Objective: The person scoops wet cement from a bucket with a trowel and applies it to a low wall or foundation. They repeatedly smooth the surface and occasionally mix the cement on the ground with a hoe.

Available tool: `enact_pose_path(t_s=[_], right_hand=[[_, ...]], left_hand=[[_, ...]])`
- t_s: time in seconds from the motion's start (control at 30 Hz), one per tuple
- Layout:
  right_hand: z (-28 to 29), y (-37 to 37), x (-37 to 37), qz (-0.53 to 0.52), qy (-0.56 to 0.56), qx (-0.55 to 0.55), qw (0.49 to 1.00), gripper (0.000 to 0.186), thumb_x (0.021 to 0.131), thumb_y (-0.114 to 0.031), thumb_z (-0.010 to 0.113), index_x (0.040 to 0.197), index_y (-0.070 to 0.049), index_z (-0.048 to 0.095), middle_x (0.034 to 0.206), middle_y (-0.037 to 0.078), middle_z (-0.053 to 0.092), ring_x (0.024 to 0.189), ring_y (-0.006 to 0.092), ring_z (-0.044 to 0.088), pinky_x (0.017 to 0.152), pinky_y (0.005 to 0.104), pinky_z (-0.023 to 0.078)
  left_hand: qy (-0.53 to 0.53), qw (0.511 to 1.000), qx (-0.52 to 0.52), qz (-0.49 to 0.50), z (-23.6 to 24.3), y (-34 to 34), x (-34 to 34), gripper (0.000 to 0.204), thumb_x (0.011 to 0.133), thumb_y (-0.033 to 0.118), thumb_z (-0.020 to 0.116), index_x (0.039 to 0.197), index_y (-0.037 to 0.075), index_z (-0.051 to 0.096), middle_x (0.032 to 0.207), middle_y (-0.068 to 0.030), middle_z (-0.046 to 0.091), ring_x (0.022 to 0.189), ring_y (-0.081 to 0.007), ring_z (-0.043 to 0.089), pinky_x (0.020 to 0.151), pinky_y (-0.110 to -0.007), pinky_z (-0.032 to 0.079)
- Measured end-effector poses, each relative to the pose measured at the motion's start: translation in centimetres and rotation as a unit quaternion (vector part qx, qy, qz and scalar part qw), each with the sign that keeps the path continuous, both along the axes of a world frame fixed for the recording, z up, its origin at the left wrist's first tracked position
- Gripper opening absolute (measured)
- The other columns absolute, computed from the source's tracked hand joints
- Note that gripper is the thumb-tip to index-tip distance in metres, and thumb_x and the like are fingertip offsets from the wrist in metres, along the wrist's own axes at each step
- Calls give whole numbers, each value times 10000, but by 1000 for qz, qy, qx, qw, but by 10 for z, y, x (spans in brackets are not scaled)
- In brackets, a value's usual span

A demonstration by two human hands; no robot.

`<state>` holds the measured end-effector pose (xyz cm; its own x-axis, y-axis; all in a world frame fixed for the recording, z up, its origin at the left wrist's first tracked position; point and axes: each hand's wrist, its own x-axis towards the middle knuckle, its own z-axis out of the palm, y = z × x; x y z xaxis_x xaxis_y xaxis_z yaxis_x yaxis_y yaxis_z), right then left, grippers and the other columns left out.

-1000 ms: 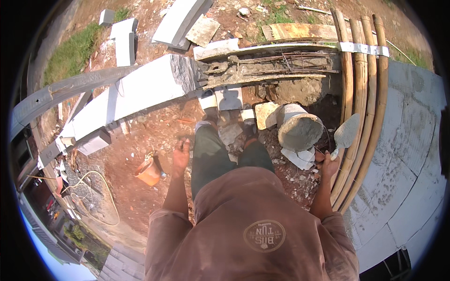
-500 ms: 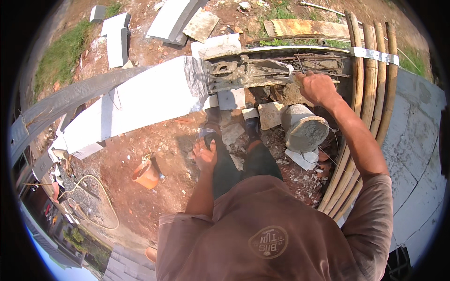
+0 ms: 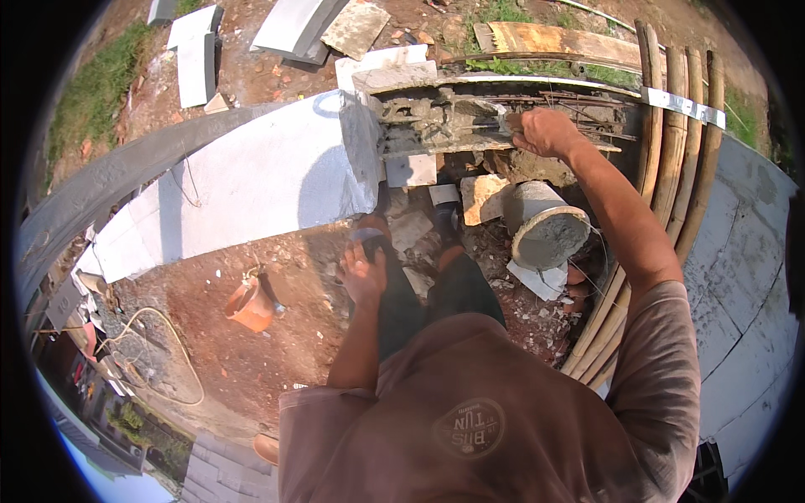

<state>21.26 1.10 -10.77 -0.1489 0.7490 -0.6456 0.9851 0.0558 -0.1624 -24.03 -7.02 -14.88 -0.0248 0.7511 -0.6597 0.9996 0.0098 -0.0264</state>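
Note:
My right hand point(image 3: 547, 132) is closed around the handle of a trowel point(image 3: 482, 109), whose blade lies in grey wet mortar point(image 3: 436, 117). This mortar fills part of a long narrow trough, with thin steel rods point(image 3: 579, 109) showing at its right end. Low beside my left leg, my left hand point(image 3: 362, 275) hangs with its fingers apart and holds nothing. A mortar-coated bucket point(image 3: 533, 201), tilted toward me with grey mortar inside, stands below my right forearm.
A large white block point(image 3: 260, 180) runs left from the trough. Bamboo poles point(image 3: 675, 142), bound with a pale strip, rise on the right. An orange bucket point(image 3: 250, 306) and a looped hose point(image 3: 189, 369) lie on the ground at left. Broken blocks point(image 3: 484, 199) surround my feet.
My right hand has shifted slightly left with the trowel, and its blade has moved left over the mortar. The view has shifted a little; my left hand stays low by the leg.

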Motion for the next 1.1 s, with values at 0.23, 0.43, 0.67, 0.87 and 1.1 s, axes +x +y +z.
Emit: enact_pose_path(t_s=[0.23,0.43,0.67,0.87,1.1], right_hand=[[54,4,3,0,31,-5,1000,386,837,-352,581,989,0,622,754,193,638,789,361,627,717,428,517],[121,-19,-10,-58,33,36,997,481,844,-246,565,1307,-135,501,969,209,624,836,369,626,739,434,517],[121,25,-65,-15,-41,-27,999,455,854,-259,580,1291,-158,504,996,163,623,838,319,643,737,412,525],[136,22,-55,-9,-52,-8,999,411,870,-268,567,1245,-103,530,927,190,627,791,334,641,722,422,526],[111,33,-70,-38,20,-29,999,475,842,-250,577,1247,-12,505,949,232,642,913,361,619,790,447,507]], left_hand=[[-2,1000,21,-12,-12,-10,-12,608,866,478,474,1335,92,449,1362,-122,438,1271,-304,389,1081,-506,229],[-4,1000,1,7,-1,1,-4,600,871,485,458,1328,94,454,1378,-121,422,1291,-300,367,1087,-501,224],[1,1000,-5,-13,-5,4,-3,572,877,466,455,1307,90,472,1354,-118,438,1287,-290,371,1076,-513,238],[-1,1000,9,3,-10,3,-8,568,872,463,468,1294,83,485,1346,-125,437,1268,-270,394,1069,-523,249],[-3,1000,-18,13,1,15,-2,583,875,485,459,1279,69,506,1352,-131,436,1272,-296,390,1064,-521,250]])
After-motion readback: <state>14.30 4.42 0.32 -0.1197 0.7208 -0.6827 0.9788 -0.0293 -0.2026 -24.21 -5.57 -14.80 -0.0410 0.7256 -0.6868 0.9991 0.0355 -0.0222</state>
